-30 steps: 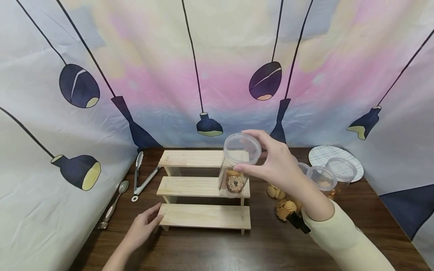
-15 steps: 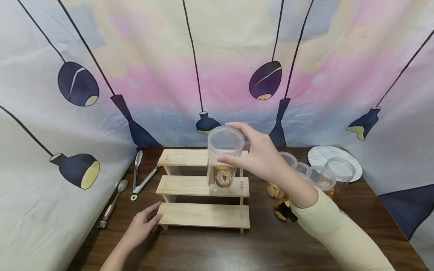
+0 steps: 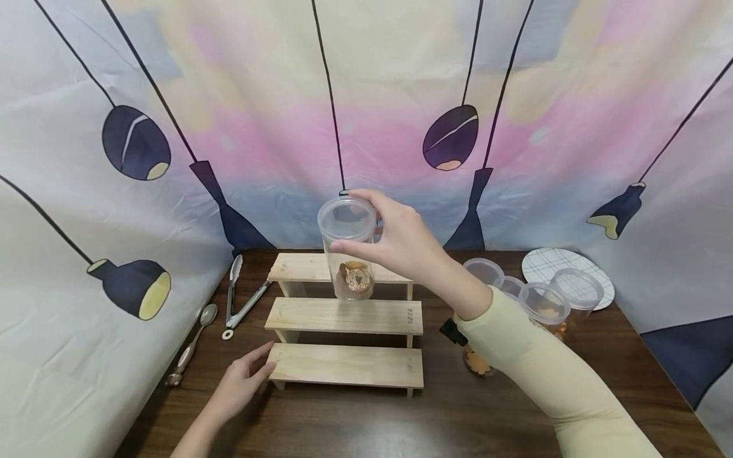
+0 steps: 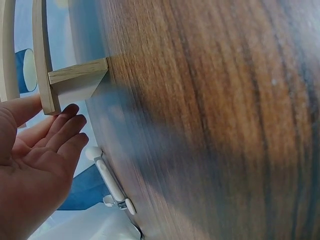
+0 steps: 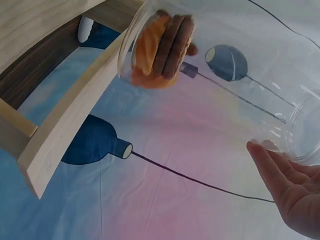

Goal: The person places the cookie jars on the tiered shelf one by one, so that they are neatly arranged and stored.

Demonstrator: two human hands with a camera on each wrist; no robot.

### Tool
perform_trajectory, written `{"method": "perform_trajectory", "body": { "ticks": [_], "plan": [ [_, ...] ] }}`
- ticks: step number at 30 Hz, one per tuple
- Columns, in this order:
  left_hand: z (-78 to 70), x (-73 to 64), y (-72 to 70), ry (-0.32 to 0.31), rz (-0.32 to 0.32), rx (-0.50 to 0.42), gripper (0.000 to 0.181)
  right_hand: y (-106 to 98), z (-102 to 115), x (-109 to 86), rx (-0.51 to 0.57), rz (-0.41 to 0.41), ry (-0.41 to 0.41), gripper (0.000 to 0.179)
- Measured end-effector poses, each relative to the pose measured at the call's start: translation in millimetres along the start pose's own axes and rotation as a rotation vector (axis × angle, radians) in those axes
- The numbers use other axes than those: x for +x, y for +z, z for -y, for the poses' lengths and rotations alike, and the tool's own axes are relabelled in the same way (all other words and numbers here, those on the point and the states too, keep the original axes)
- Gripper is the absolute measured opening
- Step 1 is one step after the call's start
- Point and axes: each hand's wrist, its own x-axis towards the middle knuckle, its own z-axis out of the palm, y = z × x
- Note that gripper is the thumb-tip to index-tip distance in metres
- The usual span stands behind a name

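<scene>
My right hand (image 3: pixel 401 235) grips a clear plastic jar (image 3: pixel 346 219) near its rim, thumb on the near side. Cookies (image 3: pixel 357 278) lie in the jar's bottom, one round with a pale speckled face. The jar hangs upright over the back of a three-step wooden display stand (image 3: pixel 346 364); in the right wrist view its base (image 5: pixel 127 55) is near a board's edge. Low on the left, my left hand (image 3: pixel 240 381) holds the end of the lowest step. The left wrist view shows the thumb (image 4: pixel 25 107) and fingers (image 4: pixel 70 132) on either side of that board (image 4: pixel 47 97).
Metal tongs (image 3: pixel 249 312) and a spoon (image 3: pixel 191 346) lie left of the stand. Several clear jars (image 3: pixel 546 305) stand at the right, by a checked plate (image 3: pixel 546 257). A cookie (image 3: pixel 476 362) shows below my right forearm. A printed cloth (image 3: pixel 389 83) rises behind the table.
My right hand has carried the jar leftward and farther back, from over the stand's right end to its upper middle. The left hand stays at the lowest step.
</scene>
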Motion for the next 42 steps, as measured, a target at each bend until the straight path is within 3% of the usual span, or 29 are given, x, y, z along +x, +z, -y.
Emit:
{"method": "perform_trajectory", "body": {
  "ticks": [7,15,27,32,42],
  "plan": [
    [-0.3,0.4,-1.7,-0.008,0.002,0.016,0.05,14.6,-3.6,25.6,0.055,-0.015,-0.007,0.084],
    [0.2,-2.9,-2.1,-0.054,0.018,-0.069,0.053,32.7,-1.2,51.2,0.191,0.038,0.04,0.08],
    [-2.5,-1.1,-2.7,-0.058,0.016,-0.047,0.051,43.9,11.6,75.4,0.165,0.073,0.053,0.084],
    [-4.8,-0.5,-2.9,-0.043,0.009,-0.008,0.049,48.3,9.7,80.2,0.147,0.074,0.059,0.086],
    [-5.0,-0.3,-1.8,-0.053,0.024,-0.048,0.049,55.9,1.3,84.8,0.123,0.074,0.091,0.086]
  ]
}}
